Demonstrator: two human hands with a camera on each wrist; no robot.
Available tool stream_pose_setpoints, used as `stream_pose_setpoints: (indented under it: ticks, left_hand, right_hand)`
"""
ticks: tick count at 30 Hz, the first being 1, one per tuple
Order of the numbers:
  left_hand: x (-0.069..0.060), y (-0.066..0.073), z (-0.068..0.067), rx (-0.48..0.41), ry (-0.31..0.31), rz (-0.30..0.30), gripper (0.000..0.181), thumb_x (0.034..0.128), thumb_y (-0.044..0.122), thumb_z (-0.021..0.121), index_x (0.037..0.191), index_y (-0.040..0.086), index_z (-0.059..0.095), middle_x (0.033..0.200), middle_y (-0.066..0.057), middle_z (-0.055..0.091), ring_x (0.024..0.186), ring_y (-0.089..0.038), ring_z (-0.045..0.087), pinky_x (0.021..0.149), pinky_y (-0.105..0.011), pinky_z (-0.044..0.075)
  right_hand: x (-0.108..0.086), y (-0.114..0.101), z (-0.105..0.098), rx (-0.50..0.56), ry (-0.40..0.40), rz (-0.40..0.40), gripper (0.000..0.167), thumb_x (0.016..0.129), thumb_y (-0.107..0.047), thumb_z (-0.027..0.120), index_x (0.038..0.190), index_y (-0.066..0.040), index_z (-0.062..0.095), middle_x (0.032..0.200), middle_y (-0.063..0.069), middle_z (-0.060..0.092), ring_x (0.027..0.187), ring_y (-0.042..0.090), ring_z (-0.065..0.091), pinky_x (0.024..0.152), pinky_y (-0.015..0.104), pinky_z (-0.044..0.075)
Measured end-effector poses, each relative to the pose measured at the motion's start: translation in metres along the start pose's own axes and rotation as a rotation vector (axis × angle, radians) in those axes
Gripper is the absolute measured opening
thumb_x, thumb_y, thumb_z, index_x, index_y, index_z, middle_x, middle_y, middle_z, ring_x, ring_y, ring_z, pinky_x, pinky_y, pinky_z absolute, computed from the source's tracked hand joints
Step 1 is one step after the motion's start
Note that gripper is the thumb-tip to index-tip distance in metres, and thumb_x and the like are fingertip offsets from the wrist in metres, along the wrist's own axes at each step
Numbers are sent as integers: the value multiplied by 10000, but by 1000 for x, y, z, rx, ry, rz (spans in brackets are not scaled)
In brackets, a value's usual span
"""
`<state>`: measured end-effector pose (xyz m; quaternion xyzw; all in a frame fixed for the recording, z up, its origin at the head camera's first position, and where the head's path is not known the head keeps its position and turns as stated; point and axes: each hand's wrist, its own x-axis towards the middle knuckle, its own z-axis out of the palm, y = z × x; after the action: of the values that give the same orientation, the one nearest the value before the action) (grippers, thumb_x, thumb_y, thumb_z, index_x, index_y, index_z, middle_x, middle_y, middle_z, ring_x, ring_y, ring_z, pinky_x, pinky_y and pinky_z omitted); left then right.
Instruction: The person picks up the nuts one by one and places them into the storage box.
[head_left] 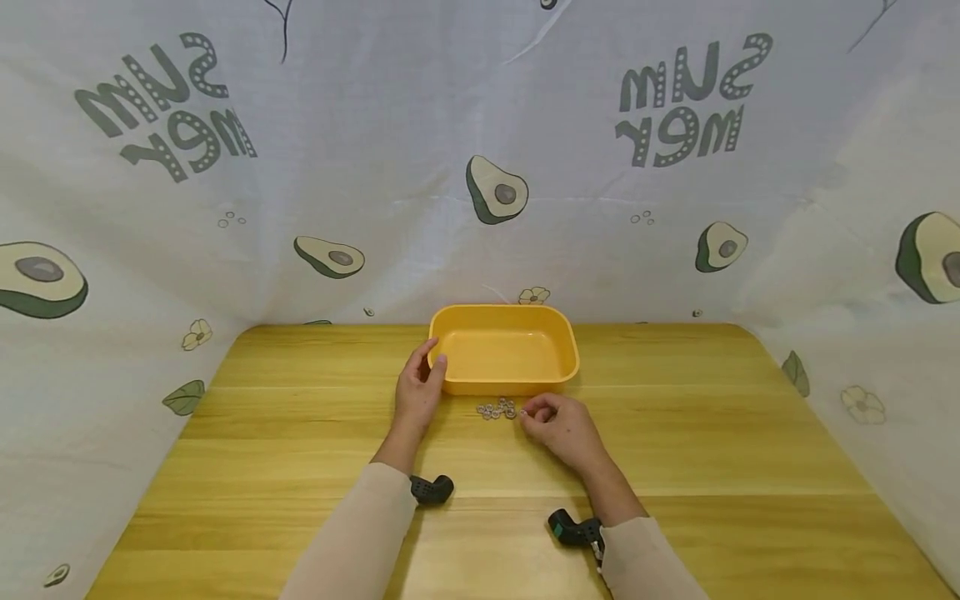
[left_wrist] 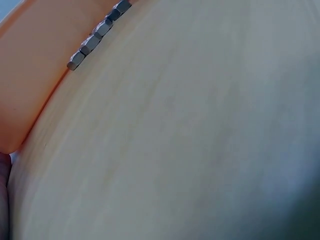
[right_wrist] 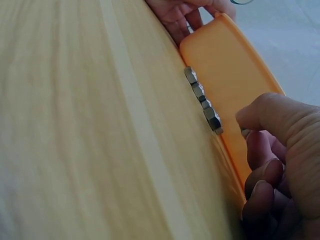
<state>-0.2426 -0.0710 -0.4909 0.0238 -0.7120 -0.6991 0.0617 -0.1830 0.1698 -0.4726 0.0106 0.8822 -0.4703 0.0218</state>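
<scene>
Head view showed the left hand (head_left: 417, 396) gripping a yellow tray (head_left: 502, 388) at its left end. Hex nuts (head_left: 496, 413) lay clustered by its near wall; right of them, the right hand (head_left: 566, 429) pinched a single nut (right_wrist: 244, 132).

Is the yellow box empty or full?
Empty: looking into the yellow box, you see only its bare bottom. Metal nuts lie on the table in front.
</scene>
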Motion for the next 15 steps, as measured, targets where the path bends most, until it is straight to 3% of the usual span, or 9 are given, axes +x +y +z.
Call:
stream_pose_setpoints:
  ticks: [7,15]
  left_hand:
    - [0,1,2,-19,2,-5,431,1025,294,615,1447,213,574,1597,-53,449,1530,-253,357,1253,-431,308]
    - [0,2,1,-1,26,-24,414,1024,299,617,1433,243,586,1588,-23,464,1517,-221,383,1237,-403,337]
  right_hand:
    - [-2,-3,0,5,42,-25,127,871,-187,799,947,-100,748,722,2,613,627,120,542,560,213,447]
    - [-5,-22,-4,-91,86,-96,144,864,-228,803,981,-148,775,623,2,542,536,149,470,498,228,375]
